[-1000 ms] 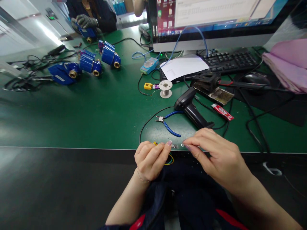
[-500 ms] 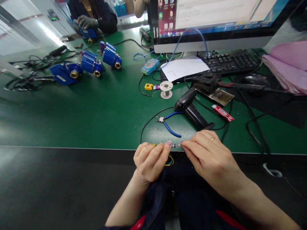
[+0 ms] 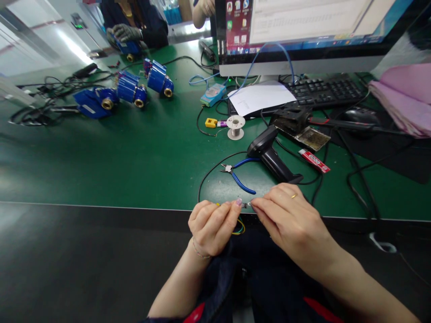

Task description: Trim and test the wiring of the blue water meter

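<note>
At the table's front edge, my left hand (image 3: 212,226) is closed in a pinch on a small metal connector (image 3: 245,205), whose end sticks out past the thumb. Yellow and green wires (image 3: 239,228) loop out below that hand. My right hand (image 3: 292,217) pinches a tiny pale ring-like piece (image 3: 249,204) at its fingertips, right against the connector's end; whether it has gone in cannot be seen. Just beyond the hands lie blue-handled cutting pliers (image 3: 237,175) with their jaws apart, and a black handheld barcode scanner (image 3: 272,154).
A solder wire spool (image 3: 235,128) stands mid-table near a light-blue device (image 3: 213,94). Several blue metal housings with brass fittings (image 3: 131,87) sit at the left. At the back are a monitor (image 3: 303,27) and keyboard (image 3: 330,89). A co-worker's gloved hands (image 3: 126,33) hold another housing.
My right hand has moved slightly left, bringing the tiny pale piece up to the connector's end and closing the gap. My left hand stays nearly still. The view has shifted a little.
</note>
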Demonstrator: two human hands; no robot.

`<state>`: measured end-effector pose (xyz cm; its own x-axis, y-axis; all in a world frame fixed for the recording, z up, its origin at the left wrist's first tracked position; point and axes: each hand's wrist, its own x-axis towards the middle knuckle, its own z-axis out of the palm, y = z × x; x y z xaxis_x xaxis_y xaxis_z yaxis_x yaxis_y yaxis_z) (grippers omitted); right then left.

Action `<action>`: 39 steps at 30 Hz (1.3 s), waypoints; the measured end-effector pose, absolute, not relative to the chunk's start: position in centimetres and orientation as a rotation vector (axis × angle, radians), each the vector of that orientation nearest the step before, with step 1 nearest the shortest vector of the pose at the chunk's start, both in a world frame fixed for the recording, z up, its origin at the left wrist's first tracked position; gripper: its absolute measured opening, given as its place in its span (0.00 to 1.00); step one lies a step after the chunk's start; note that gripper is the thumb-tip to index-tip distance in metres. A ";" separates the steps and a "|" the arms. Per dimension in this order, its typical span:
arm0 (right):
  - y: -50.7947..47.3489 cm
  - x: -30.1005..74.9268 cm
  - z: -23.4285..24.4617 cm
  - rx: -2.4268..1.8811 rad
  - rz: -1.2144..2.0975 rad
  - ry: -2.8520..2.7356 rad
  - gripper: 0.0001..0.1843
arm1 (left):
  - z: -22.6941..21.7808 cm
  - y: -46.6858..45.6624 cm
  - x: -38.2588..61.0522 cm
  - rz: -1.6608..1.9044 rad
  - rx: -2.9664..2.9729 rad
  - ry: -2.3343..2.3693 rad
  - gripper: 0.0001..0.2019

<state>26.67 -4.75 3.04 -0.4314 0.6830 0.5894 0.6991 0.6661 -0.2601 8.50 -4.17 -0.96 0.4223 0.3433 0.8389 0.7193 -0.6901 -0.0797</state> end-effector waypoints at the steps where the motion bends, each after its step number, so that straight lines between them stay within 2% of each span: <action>1: -4.7 26.7 3.1 -1.071 -0.035 -2.215 0.05 | -1.0 -4.2 8.5 -1.180 -2.250 -0.905 0.10; 5: -4.3 27.1 3.4 -1.093 -0.032 -2.152 0.05 | -1.4 -4.0 8.5 -1.234 -2.248 -0.944 0.12; 9: -3.0 27.6 2.9 -1.142 -0.032 -2.042 0.05 | -1.9 -3.4 8.7 -1.660 -2.226 -1.132 0.12; 11: -1.7 27.8 2.1 -1.183 -0.044 -2.047 0.06 | -2.4 -2.9 8.5 -1.881 -2.225 -1.359 0.09; 13: -0.1 27.7 1.4 -1.222 -0.065 -2.084 0.08 | -3.2 -2.0 8.1 -2.006 -2.205 -1.660 0.02; 14: 0.9 27.5 1.2 -1.238 -0.063 -2.104 0.08 | -3.7 -1.5 7.8 -2.060 -2.161 -1.811 0.03; 17: 3.7 26.5 1.4 -1.292 0.015 -2.137 0.08 | -5.2 -0.1 7.0 -2.258 -1.940 -2.169 0.12; 21: 7.7 24.5 2.6 -1.498 0.137 -2.218 0.05 | -6.4 0.7 6.3 -2.535 -1.759 -2.279 0.15; 26: 12.7 23.5 3.5 -1.716 0.085 -2.156 0.14 | -6.2 0.4 6.3 -2.552 -1.803 -2.293 0.16; 31: 15.3 23.9 3.8 -1.786 0.225 -2.203 0.06 | -6.0 0.3 6.2 -2.503 -1.846 -2.305 0.17; 39: 15.6 26.9 5.4 -1.735 0.321 -2.174 0.11 | -6.8 0.6 5.8 -2.595 -1.843 -2.258 0.16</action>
